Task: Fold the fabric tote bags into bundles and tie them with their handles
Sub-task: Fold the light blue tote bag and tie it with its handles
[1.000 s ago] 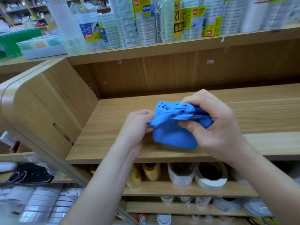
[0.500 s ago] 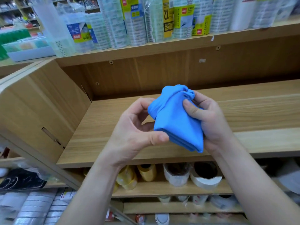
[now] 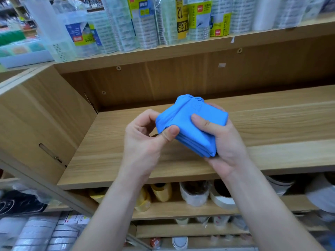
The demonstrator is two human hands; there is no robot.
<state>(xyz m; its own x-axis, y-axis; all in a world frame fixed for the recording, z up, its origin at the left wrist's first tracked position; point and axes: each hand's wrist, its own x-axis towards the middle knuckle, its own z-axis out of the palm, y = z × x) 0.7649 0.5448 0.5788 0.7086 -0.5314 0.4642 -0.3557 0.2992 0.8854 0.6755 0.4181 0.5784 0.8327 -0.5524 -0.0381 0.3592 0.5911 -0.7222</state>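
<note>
One wooden shelf lies under my blue tote bundle, which is held over it. My right hand wraps its fingers around the bundle, thumb on top. My left hand pinches a corner. I'd squeeze the folds flat while snugging the gathered handle.

Matt blue cloth bundle, smooth wood-grain shelf, glossy plastic-wrapped tape rolls

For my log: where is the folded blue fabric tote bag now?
In the head view, the folded blue fabric tote bag is at centre, above the light wooden shelf, held between the left hand and the right hand.
</note>
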